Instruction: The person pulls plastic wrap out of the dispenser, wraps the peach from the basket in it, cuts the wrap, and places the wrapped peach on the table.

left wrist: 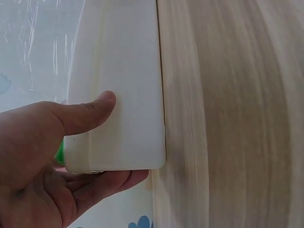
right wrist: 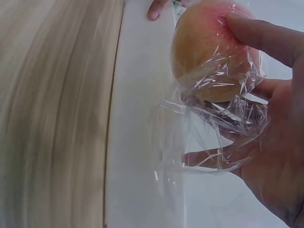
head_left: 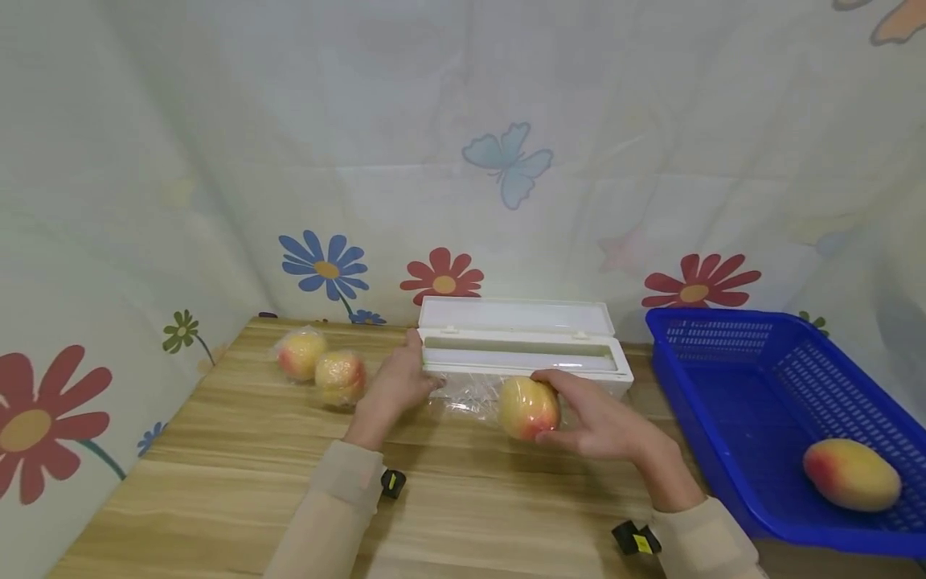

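My right hand [head_left: 596, 414] grips a yellow-red peach [head_left: 529, 408] in front of the white cling film dispenser [head_left: 622, 370]. Clear cling film [right wrist: 223, 114] covers part of this peach, and loose folds hang by my right fingers in the right wrist view. A crumpled stretch of film runs left from the fruit along the dispenser's front. At the dispenser's left end, my left hand [head_left: 394, 382] holds the corner, thumb on the front face and fingers around the end, as the left wrist view shows. The dispenser's lid [head_left: 517, 316] stands raised, with a film roll [head_left: 517, 359] inside.
Two film-wrapped peaches, one farther back [head_left: 302, 355] and one nearer [head_left: 340, 378], sit left on the wooden table [head_left: 463, 515]. A blue basket [head_left: 712, 450] at the right contains one bare fruit [head_left: 852, 474]. A flower-printed curtain [head_left: 405, 201] hangs behind the table.
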### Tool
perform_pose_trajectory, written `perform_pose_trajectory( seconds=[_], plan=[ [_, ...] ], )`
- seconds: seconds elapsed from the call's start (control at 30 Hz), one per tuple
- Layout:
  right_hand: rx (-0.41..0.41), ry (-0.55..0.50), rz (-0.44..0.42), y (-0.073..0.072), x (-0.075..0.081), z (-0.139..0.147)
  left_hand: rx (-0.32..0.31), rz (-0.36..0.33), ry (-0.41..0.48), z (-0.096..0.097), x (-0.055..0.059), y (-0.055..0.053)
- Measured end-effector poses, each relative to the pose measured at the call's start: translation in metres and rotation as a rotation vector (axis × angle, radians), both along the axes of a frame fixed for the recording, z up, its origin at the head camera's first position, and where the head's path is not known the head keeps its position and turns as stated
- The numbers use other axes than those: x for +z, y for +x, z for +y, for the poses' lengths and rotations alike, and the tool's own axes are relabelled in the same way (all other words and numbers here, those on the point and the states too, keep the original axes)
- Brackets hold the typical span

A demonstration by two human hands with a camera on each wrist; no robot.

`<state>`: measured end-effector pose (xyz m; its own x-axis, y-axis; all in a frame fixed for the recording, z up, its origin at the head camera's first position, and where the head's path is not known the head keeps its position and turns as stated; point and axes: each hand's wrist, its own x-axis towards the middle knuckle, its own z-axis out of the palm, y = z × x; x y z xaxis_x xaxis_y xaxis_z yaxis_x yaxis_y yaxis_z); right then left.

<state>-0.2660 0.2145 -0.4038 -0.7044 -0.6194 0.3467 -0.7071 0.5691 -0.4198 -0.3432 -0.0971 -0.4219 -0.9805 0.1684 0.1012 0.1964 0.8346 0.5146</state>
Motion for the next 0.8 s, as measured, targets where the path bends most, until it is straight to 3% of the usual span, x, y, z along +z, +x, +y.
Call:
perform_pose_trajectory(
  seconds=[0.27,0.8],
  plan=[
    [0.033,0.033,-0.054,0.007,0.004,0.000,0.013,-0.003,0.004,0.001,-0.002,0.000],
    [0.099,0.077,-0.068,0.022,0.011,-0.001,0.016,0.039,0.014,0.002,-0.002,0.002]
  ],
)
